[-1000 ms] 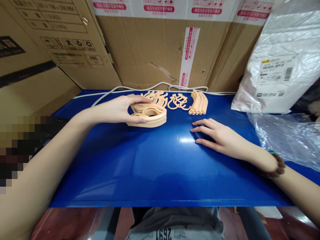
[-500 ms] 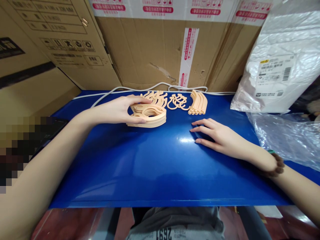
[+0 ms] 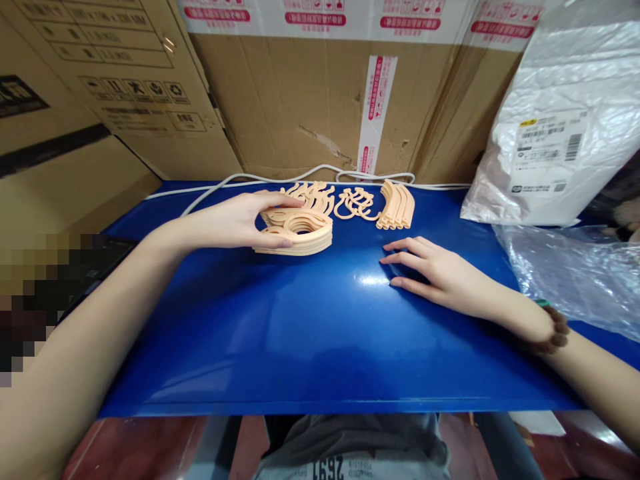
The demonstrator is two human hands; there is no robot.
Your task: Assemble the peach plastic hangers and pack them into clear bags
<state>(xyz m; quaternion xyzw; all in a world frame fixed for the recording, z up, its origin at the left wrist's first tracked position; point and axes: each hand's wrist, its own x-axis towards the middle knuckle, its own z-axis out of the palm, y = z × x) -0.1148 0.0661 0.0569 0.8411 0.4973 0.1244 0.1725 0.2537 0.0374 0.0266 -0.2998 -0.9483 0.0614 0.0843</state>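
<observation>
My left hand (image 3: 239, 220) is around the left end of a stack of beige plastic hanger pieces (image 3: 315, 241), thumb on the near side and fingers over the far side. The flat, curved pieces have openings in the middle. Behind the stack lie several thin curved beige pieces (image 3: 320, 195), partly hidden by my fingers. To their right are loose beige hanger hooks (image 3: 356, 203) and a row of curved beige arm pieces (image 3: 397, 205). My right hand (image 3: 430, 270) rests on the blue table, fingers apart and holding nothing, just in front of the arm pieces.
The blue tabletop (image 3: 300, 347) ends at a front edge near my lap. A white cable (image 3: 240, 177) runs along the back, before a cardboard box (image 3: 300, 100). Another carton (image 3: 135, 67) stands left. At right are a white parcel bag (image 3: 545, 147) and clear plastic wrap (image 3: 575, 280).
</observation>
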